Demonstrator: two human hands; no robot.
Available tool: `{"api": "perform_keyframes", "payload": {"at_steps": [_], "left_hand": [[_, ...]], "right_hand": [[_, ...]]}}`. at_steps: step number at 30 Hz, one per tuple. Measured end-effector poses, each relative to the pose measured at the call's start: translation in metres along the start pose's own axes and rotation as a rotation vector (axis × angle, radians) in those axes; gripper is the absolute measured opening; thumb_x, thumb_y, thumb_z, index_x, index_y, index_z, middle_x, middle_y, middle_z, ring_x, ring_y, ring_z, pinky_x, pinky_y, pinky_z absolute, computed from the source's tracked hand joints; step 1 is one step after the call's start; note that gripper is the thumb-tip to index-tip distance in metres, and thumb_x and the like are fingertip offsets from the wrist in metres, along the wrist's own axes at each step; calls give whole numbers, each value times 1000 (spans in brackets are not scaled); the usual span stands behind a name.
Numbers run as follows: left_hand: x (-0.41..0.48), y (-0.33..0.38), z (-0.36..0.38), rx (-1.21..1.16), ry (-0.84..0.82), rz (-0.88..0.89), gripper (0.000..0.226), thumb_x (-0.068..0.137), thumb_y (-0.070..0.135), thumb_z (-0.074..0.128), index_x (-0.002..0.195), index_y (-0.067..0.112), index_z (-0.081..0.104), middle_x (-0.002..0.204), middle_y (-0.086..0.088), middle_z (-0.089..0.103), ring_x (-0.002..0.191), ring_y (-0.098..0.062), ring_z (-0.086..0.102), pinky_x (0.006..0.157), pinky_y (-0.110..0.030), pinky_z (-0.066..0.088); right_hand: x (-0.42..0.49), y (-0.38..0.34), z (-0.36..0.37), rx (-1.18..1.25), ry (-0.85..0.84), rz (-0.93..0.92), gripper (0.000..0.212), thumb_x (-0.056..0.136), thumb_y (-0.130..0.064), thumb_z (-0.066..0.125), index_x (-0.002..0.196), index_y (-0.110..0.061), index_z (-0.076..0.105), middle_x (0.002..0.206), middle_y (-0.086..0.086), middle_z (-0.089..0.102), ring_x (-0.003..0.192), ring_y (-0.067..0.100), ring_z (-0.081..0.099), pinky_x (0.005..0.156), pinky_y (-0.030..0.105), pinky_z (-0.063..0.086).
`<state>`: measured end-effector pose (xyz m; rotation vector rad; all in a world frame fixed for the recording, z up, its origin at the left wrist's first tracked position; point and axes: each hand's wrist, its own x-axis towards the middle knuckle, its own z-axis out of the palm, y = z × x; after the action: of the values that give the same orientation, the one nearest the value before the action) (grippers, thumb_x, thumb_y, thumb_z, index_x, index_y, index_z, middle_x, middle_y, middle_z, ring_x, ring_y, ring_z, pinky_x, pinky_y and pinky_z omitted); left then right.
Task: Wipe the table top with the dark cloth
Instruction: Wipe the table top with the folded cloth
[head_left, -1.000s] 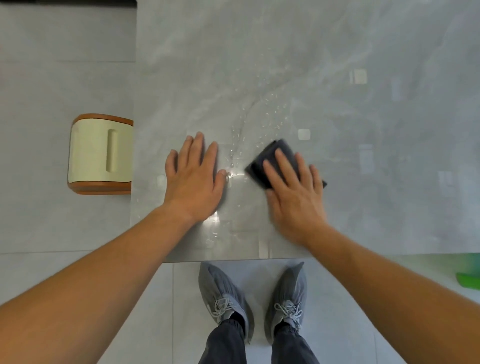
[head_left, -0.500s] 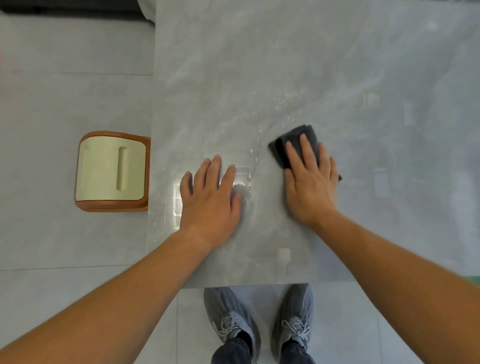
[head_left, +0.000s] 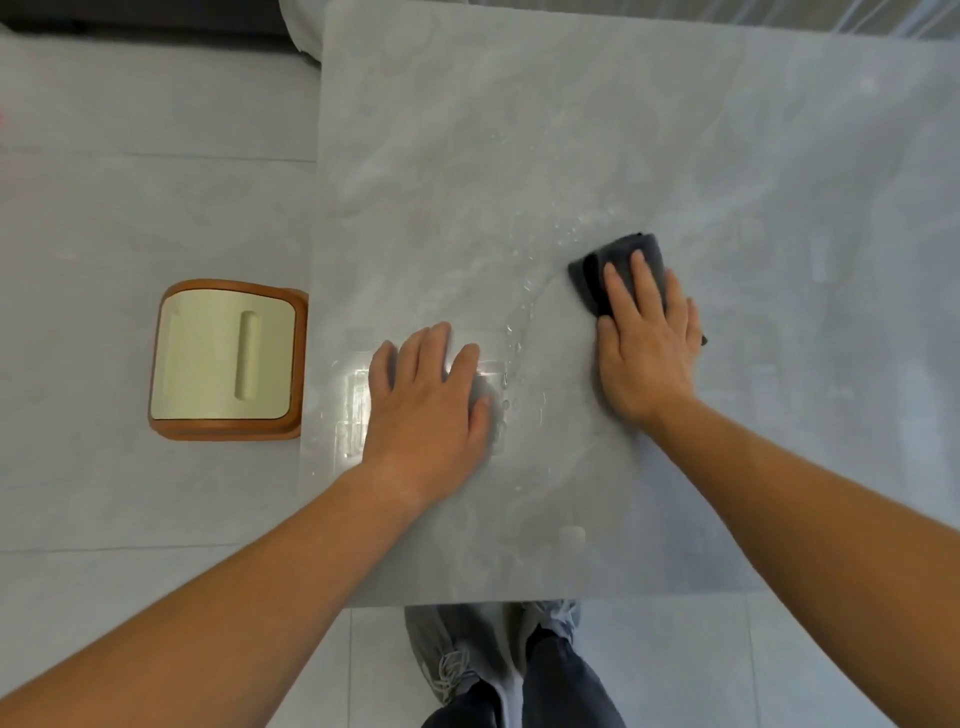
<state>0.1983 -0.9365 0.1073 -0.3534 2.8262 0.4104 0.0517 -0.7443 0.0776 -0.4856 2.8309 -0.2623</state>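
My right hand (head_left: 647, 348) lies flat, fingers spread, pressing the dark cloth (head_left: 621, 265) onto the table top (head_left: 571, 130), holding nothing pinched; cloth sits mid-surface, nearer the front edge, water drops (head_left: 519, 312) just left of it; left hand (head_left: 428, 395) flat, empty, near the left edge; stool (head_left: 226, 361) on floor beside that edge

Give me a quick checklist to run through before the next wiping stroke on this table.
1. Dark cloth under the right hand, pressed flat: ok.
2. Left hand braced flat on the table top, clear of the cloth: ok.
3. Water droplets between the hands not yet wiped: not ok.
4. Table beyond the cloth free of objects: ok.
5. Stool beside the table's left edge, out of the stroke path: ok.
6. Cloth's wetness: cannot tell.
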Motion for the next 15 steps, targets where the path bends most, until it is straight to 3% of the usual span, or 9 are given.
{"api": "perform_keyframes", "payload": {"at_steps": [3,7,9,15], "left_hand": [[20,0,-2,-47,-7,-22,53,100,42,32,149,22,27,164,-10,8,151,-26,0,120,-46,0],[49,1,-12,-70,12,-45,56,99,42,31,150,22,22,166,-10,0,152,-25,-6,120,-46,-2],[64,-2,-19,-49,17,-53,56,99,43,31,150,22,21,166,-10,0,152,-26,-5,121,-46,-1],[112,-7,-31,-12,5,-119,61,101,45,29,155,22,14,166,-11,-4,152,-28,-7,120,-46,-1]], "right_hand": [[21,-16,1,19,24,58,57,104,-34,28,159,-35,14,169,-6,2,154,30,-3,123,48,-3],[-10,3,-4,-63,-61,-235,58,101,-32,31,158,-32,22,168,-2,11,153,33,3,122,49,-1],[2,19,-12,-81,-99,-288,57,101,-33,30,158,-32,23,168,-3,12,154,31,2,123,47,-1],[103,-6,-19,23,5,-12,57,103,-34,26,159,-34,15,169,-5,2,153,31,-3,123,49,-2]]}}
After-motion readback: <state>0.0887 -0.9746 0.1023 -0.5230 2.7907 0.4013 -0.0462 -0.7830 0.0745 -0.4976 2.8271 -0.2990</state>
